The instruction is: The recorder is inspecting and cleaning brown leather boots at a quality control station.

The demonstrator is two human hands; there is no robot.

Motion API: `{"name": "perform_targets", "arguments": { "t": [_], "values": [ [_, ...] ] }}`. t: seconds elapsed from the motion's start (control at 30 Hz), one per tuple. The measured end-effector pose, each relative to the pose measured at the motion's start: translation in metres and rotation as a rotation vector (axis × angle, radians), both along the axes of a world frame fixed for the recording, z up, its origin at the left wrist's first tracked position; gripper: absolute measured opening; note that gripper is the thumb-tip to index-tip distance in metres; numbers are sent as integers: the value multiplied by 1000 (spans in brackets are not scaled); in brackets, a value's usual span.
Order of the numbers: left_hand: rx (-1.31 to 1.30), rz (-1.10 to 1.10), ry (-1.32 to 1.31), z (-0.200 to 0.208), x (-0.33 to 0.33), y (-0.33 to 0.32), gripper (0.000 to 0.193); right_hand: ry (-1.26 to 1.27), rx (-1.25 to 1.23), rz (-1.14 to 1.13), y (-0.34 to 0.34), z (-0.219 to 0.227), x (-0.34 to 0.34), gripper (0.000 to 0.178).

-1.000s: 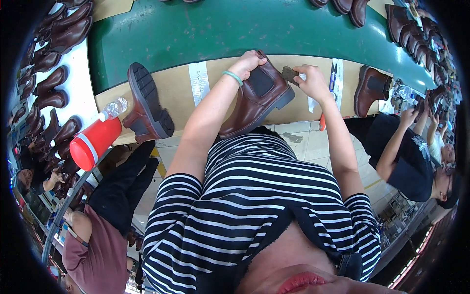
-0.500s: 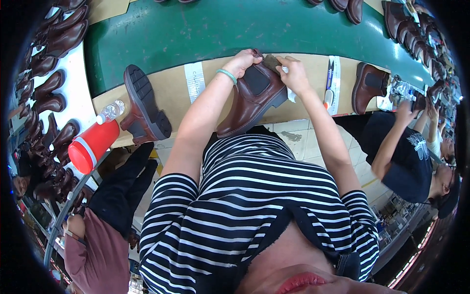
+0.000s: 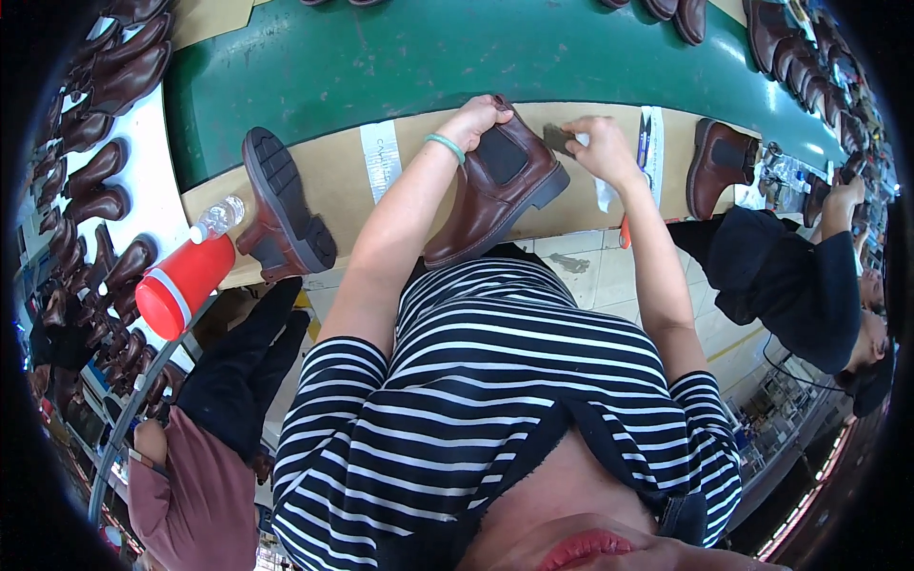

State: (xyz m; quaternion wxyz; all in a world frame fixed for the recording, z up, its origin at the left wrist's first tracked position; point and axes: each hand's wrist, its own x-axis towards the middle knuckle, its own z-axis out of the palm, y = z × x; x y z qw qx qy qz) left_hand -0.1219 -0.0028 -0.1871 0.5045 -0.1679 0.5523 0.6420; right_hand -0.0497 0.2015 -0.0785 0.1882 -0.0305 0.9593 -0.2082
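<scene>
We see the brown boot (image 3: 487,205) over the near strip of the counter (image 3: 381,71), between the two hands, its shaft top pointing far and its toe pointing near and left, close to the striped shirt (image 3: 514,324). Our left hand (image 3: 476,122) is closed on the rim of the shaft, fingers and thumb pinching the leather; we judge that this high grip steadies the boot while leaving its side and back uncovered.

Our right hand (image 3: 602,150) grasps a dark pad (image 3: 559,138) between thumb and fingers, with the pad jutting left toward the back of the shaft. We cannot tell whether it touches the leather. Something white (image 3: 605,196) hangs beneath that hand.

Under the work lies a tan sheet (image 3: 335,181), which we take as protection for the leather. A second boot (image 3: 276,205) lies to the left with its tread showing, beside a clear bottle (image 3: 223,216) and a red container (image 3: 186,285). A third boot (image 3: 712,176) rests to the right, apart from the hands, which probably leaves them elbow room.
</scene>
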Motion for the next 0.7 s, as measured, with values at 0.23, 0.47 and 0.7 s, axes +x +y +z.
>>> {"name": "perform_targets", "arguments": {
  "t": [0.23,0.47,0.7],
  "values": [
    [27,-15,33,-8,0,0,9,-44,100,-88,-9,-4,5,26],
    [51,-31,36,7,-4,5,10,137,-38,-145,-19,-22,0,27],
    [27,5,7,4,4,2,14,-88,137,-187,45,10,19,27]
  ]
}}
